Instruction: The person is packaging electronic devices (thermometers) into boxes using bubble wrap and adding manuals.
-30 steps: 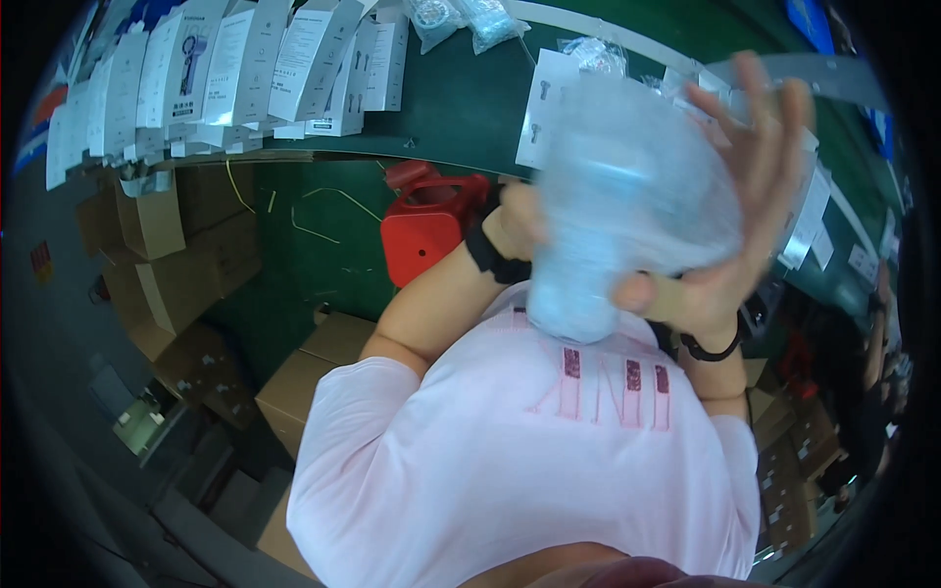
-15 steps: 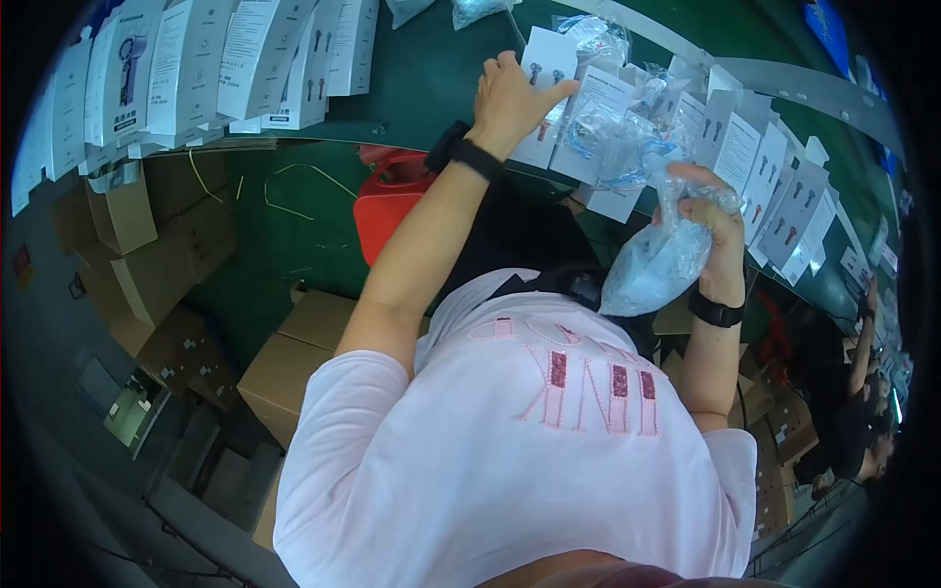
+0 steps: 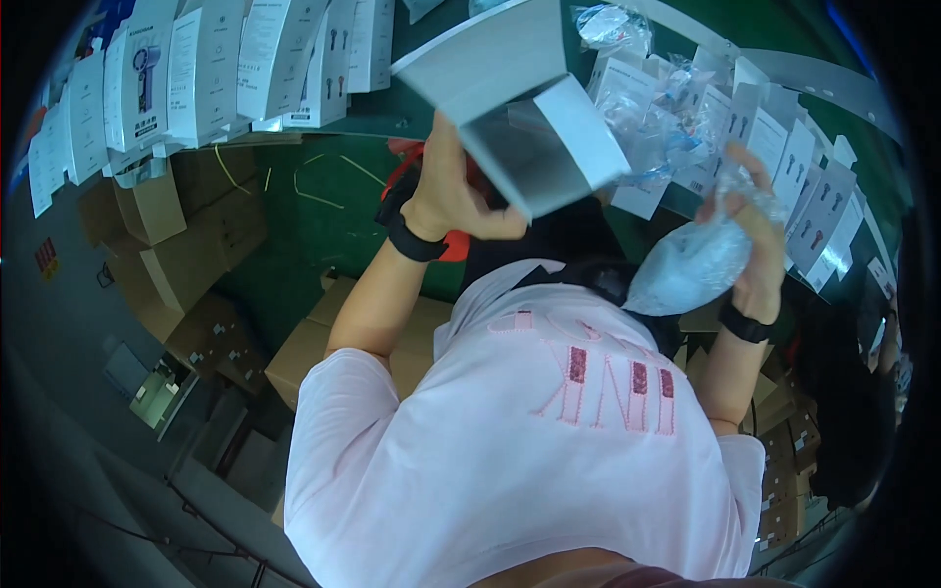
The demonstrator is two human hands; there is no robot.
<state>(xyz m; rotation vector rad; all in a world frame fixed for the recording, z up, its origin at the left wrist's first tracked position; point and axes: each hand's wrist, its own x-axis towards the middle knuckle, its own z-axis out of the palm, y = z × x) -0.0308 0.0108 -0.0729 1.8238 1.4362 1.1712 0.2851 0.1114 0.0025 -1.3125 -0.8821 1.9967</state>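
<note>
My left hand [image 3: 459, 191] grips a white cardboard box [image 3: 524, 59], its flaps spread and its hollow inside turned toward me. My thumb presses the box's near lower corner. To the right, my right hand [image 3: 755, 230] is closed on the gathered neck of a clear plastic bag [image 3: 691, 265] with something pale blue-white in it. The bag hangs below the fingers, apart from the box. Behind both hands lie more clear plastic bags [image 3: 652, 122] with small blue and orange parts, on and among white printed cartons.
White printed cartons [image 3: 203, 73] stand in a row at the far left of the green table [image 3: 402, 108]; more cartons [image 3: 818, 201] stand at the right. Brown cardboard boxes [image 3: 201, 230] fill the floor at left. A red stool [image 3: 456, 247] is partly hidden behind my left wrist.
My left hand has lifted a white box off the table and brought it nearer, its inside now showing. My right hand, still holding the bag, has shifted slightly right.
</note>
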